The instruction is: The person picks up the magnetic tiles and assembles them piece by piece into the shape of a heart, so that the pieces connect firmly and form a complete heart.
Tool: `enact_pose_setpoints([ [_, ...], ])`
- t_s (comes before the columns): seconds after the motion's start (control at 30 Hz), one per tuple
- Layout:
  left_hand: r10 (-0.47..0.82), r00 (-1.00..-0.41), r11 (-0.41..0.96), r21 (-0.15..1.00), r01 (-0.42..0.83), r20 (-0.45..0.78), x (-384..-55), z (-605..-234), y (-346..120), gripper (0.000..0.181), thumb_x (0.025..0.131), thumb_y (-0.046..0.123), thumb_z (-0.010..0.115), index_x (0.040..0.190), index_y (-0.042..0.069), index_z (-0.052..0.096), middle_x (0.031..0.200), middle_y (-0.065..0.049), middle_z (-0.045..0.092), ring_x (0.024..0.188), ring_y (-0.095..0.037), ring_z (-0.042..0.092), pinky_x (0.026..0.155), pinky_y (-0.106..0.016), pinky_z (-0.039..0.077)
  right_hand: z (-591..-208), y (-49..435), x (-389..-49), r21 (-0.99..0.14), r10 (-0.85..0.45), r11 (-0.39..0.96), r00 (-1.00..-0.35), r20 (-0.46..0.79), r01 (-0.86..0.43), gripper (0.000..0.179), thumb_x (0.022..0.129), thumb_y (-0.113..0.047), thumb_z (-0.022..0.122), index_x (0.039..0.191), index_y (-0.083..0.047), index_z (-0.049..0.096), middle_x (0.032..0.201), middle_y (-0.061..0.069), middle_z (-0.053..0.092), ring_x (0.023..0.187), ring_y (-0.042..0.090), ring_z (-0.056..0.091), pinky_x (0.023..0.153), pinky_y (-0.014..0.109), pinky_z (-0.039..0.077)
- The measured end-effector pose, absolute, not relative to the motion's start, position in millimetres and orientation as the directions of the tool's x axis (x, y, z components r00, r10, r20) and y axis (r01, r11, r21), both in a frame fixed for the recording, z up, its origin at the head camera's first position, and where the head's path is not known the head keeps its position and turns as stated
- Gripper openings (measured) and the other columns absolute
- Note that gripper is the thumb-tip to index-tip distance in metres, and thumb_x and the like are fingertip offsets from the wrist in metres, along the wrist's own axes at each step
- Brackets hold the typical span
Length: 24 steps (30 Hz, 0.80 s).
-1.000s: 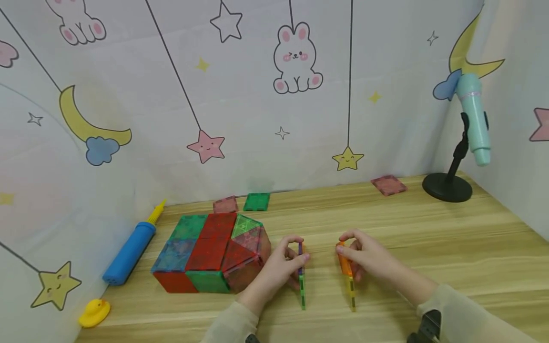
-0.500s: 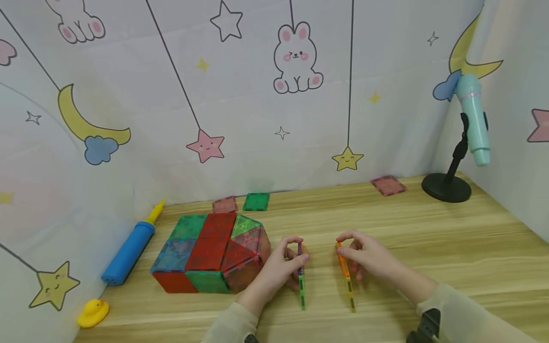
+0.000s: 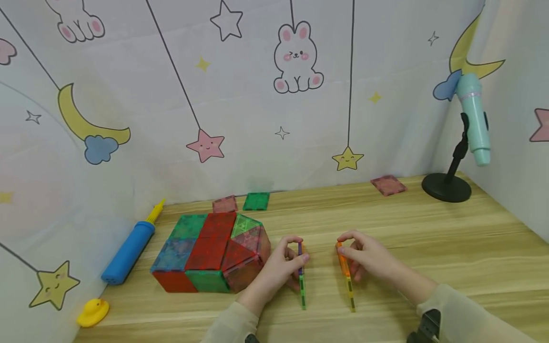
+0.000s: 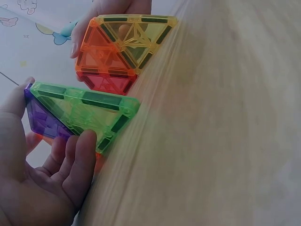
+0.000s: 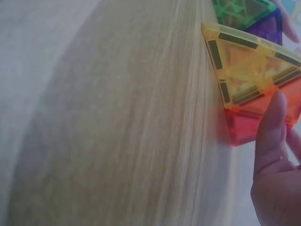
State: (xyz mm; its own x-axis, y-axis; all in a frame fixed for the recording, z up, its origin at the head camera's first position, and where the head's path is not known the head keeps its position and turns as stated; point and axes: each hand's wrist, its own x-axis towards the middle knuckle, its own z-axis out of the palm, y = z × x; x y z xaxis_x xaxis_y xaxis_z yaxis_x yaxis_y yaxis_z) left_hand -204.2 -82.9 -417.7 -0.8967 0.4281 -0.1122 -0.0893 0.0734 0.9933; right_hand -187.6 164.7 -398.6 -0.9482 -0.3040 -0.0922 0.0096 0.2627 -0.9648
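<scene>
In the head view, my left hand (image 3: 274, 274) pinches a panel of joined magnetic tiles standing on edge. In the left wrist view this panel shows a green magnetic tile (image 4: 87, 110) and a purple one (image 4: 44, 117), with orange behind. A short gap to its right, my right hand (image 3: 371, 255) holds a second upright panel by its top. The right wrist view shows that panel's yellow magnetic tile (image 5: 254, 61), orange tile (image 5: 289, 96) and red tile (image 5: 243, 128). Both panels' lower edges are at the wooden table (image 3: 326, 328).
A box-like magnetic-tile structure (image 3: 210, 252) sits just left of my left hand. Loose tiles lie behind: pink (image 3: 225, 204), green (image 3: 256, 201) and another pink tile (image 3: 388, 185). A blue pump (image 3: 128, 252), yellow duck (image 3: 93, 312) and microphone on a stand (image 3: 473, 119) stand around the sides.
Since one second ago, the panel in my right hand has turned slightly, showing more of its edge, and my right fingers shifted a little. The left hand and its panel have stayed put.
</scene>
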Motion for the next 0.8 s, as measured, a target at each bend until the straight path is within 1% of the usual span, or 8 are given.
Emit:
enact_pose_setpoints([
  [0.13, 0.435, -0.895, 0.077, 0.994, -0.074, -0.100, -205, -420, -83, 0.046, 0.094, 0.021, 0.059, 0.134, 0.011, 0.037, 0.084, -0.008, 0.049, 0.058, -0.017, 0.051, 0.042, -0.037, 0.049, -399, 165, -188, -0.967, -0.308, 0.256, -0.948, -0.084, 0.002, 0.050, 0.093, -0.027, 0.060, 0.129, 0.002, 0.043, 0.077, 0.012, 0.050, 0.057, 0.022, 0.055, 0.049, 0.039, 0.052],
  [0.3, 0.432, -0.898, 0.056, 0.996, -0.070, -0.087, -206, -422, -84, 0.040, 0.098, 0.030, 0.051, 0.132, 0.013, 0.041, 0.082, -0.009, 0.049, 0.057, -0.017, 0.051, 0.042, -0.037, 0.049, -397, 166, -187, -0.971, -0.309, 0.240, -0.948, -0.081, 0.005, 0.050, 0.093, -0.026, 0.060, 0.129, 0.002, 0.042, 0.077, 0.012, 0.050, 0.058, 0.021, 0.055, 0.048, 0.038, 0.051],
  [0.43, 0.418, -0.904, 0.052, 0.996, -0.076, -0.090, -206, -424, -87, 0.040, 0.097, 0.031, 0.053, 0.132, 0.014, 0.044, 0.081, -0.008, 0.049, 0.058, -0.016, 0.050, 0.041, -0.035, 0.049, -396, 168, -192, -0.963, -0.293, 0.267, -0.954, -0.065, -0.016, 0.050, 0.094, -0.027, 0.058, 0.130, 0.003, 0.042, 0.079, 0.014, 0.050, 0.057, 0.024, 0.056, 0.050, 0.040, 0.052],
  [0.5, 0.418, -0.904, 0.063, 0.995, -0.071, -0.091, -207, -424, -87, 0.040, 0.096, 0.028, 0.054, 0.132, 0.014, 0.044, 0.080, -0.009, 0.049, 0.058, -0.016, 0.050, 0.041, -0.034, 0.049, -394, 176, -201, -0.942, -0.255, 0.333, -0.966, -0.047, -0.042, 0.049, 0.094, -0.029, 0.057, 0.130, 0.003, 0.044, 0.078, 0.014, 0.051, 0.056, 0.024, 0.055, 0.050, 0.038, 0.051],
  [0.6, 0.418, -0.903, 0.077, 0.995, -0.069, -0.095, -207, -424, -85, 0.040, 0.096, 0.024, 0.054, 0.133, 0.014, 0.044, 0.079, -0.008, 0.049, 0.058, -0.016, 0.051, 0.041, -0.034, 0.049, -390, 199, -222, -0.872, -0.190, 0.483, -0.982, -0.016, -0.079, 0.052, 0.096, -0.032, 0.054, 0.132, 0.004, 0.043, 0.088, 0.019, 0.054, 0.062, 0.024, 0.055, 0.053, 0.036, 0.050],
  [0.7, 0.423, -0.902, 0.079, 0.995, -0.064, -0.092, -207, -423, -84, 0.039, 0.097, 0.023, 0.054, 0.133, 0.013, 0.043, 0.078, -0.008, 0.049, 0.058, -0.016, 0.051, 0.041, -0.033, 0.049, -390, 234, -250, -0.733, -0.149, 0.669, -0.988, 0.034, -0.126, 0.055, 0.097, -0.032, 0.051, 0.134, 0.008, 0.040, 0.106, 0.029, 0.054, 0.082, 0.037, 0.058, 0.068, 0.044, 0.049],
  [0.77, 0.424, -0.901, 0.065, 0.995, -0.069, -0.090, -207, -424, -82, 0.040, 0.097, 0.024, 0.054, 0.133, 0.014, 0.043, 0.078, -0.008, 0.049, 0.058, -0.016, 0.051, 0.041, -0.033, 0.048, -392, 258, -265, -0.616, -0.138, 0.773, -0.988, 0.072, -0.153, 0.057, 0.096, -0.028, 0.050, 0.133, 0.014, 0.038, 0.118, 0.037, 0.048, 0.100, 0.047, 0.052, 0.082, 0.053, 0.044],
  [0.8, 0.428, -0.899, 0.059, 0.996, -0.073, -0.091, -207, -425, -82, 0.040, 0.097, 0.024, 0.054, 0.133, 0.013, 0.043, 0.079, -0.008, 0.049, 0.058, -0.015, 0.051, 0.041, -0.032, 0.048, -393, 270, -272, -0.563, -0.134, 0.812, -0.988, 0.080, -0.156, 0.057, 0.095, -0.026, 0.050, 0.132, 0.016, 0.037, 0.120, 0.039, 0.046, 0.107, 0.050, 0.048, 0.087, 0.057, 0.040],
])
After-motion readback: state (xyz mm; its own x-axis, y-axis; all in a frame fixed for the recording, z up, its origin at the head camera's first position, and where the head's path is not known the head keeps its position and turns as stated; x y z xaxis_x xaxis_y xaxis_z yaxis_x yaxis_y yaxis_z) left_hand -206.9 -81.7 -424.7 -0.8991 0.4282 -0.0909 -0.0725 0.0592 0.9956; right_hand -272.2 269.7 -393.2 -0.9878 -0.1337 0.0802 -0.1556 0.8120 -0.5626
